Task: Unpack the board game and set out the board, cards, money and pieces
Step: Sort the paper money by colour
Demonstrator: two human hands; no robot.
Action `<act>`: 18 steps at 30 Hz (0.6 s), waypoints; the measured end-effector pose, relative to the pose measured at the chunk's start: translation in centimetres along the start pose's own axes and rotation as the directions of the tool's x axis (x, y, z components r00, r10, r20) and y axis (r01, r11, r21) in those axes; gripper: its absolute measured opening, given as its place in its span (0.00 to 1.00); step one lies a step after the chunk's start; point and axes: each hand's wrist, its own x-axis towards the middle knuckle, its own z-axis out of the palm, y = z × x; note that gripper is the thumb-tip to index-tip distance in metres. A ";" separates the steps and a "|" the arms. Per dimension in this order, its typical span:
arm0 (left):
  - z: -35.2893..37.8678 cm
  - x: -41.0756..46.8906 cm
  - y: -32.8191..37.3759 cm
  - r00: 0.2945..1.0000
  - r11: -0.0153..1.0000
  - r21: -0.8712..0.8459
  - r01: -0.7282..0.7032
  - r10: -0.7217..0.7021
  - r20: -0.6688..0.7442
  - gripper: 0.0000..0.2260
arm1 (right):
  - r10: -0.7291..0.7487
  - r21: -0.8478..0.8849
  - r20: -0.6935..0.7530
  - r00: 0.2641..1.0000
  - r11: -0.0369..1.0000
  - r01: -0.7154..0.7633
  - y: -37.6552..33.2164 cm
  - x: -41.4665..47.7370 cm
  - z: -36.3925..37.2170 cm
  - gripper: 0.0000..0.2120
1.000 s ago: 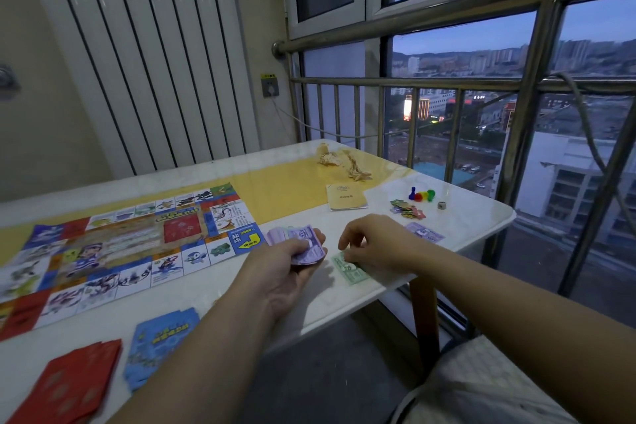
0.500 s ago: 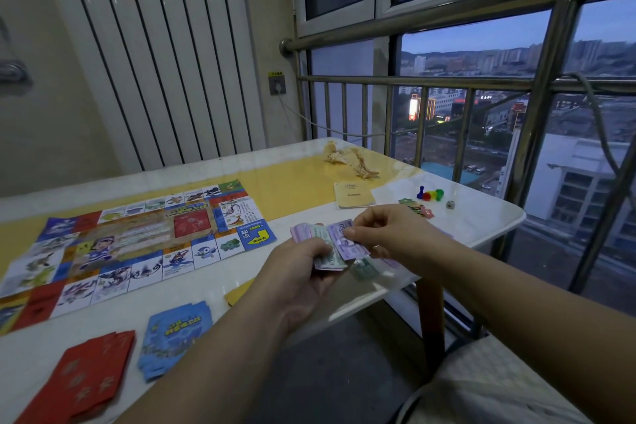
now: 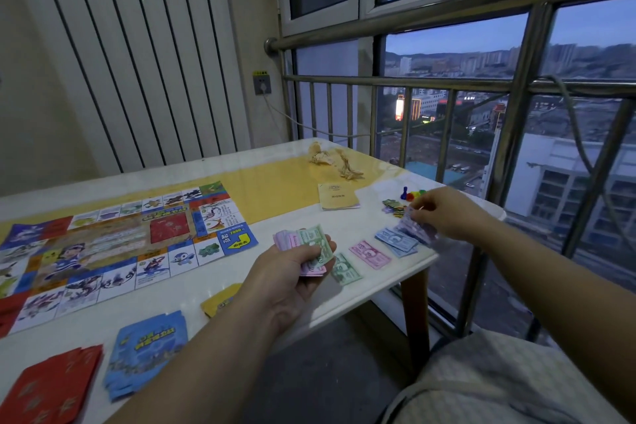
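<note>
Gripping one wad (image 3: 311,243), left hand (image 3: 287,274), right hand (image 3: 444,213) pinching notes (image 3: 418,230), three piles (image 3: 370,254)

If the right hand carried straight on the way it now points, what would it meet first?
Most likely the small heap of colourful tokens just beyond the right hand, with the coloured pawns close beside it; depth is unclear.

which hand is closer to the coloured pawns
Right. The right hand is just beside the pawns, pinching a note; the left hand holds a wad of notes well short of them.
</note>
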 end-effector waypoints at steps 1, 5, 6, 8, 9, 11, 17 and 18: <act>0.1 0.1 -0.1 1.000 1.000 -0.001 0.006 -0.006 -0.001 0.05 | 0.014 -0.020 -0.013 1.000 1.000 -0.014 0.4 0.2 0.3 0.10; 0.3 0.3 -0.6 1.000 1.000 0.007 0.021 -0.021 -0.007 0.05 | 0.048 -0.103 -0.061 0.997 0.993 -0.054 1.5 0.7 1.5 0.10; 0.4 0.3 -0.6 1.000 1.000 0.003 0.025 -0.025 -0.009 0.06 | 0.046 -0.145 -0.079 0.996 0.988 -0.057 1.7 0.8 1.7 0.11; 0.4 0.4 -0.7 1.000 1.000 -0.004 0.028 -0.028 -0.006 0.06 | 0.020 -0.202 -0.163 0.986 0.978 -0.053 1.6 0.6 1.8 0.13; 0.5 0.4 -0.8 1.000 1.000 -0.006 0.031 -0.031 -0.003 0.06 | -0.019 -0.212 -0.219 0.976 0.977 -0.028 1.3 0.4 1.7 0.13; 0.6 0.4 -0.9 0.999 0.999 -0.006 0.041 -0.041 -0.002 0.07 | -0.109 -0.219 -0.234 0.966 0.974 0.056 0.2 -0.2 1.6 0.13; 1.2 0.1 -1.1 0.998 0.998 -0.010 0.063 -0.063 0.003 0.06 | -0.069 -0.296 0.129 0.989 0.949 0.105 -2.2 -1.6 2.1 0.25; 1.2 0.1 -1.1 0.998 0.998 -0.007 0.062 -0.062 0.003 0.06 | -0.056 -0.285 0.153 0.987 0.953 0.099 -2.4 -1.6 2.1 0.25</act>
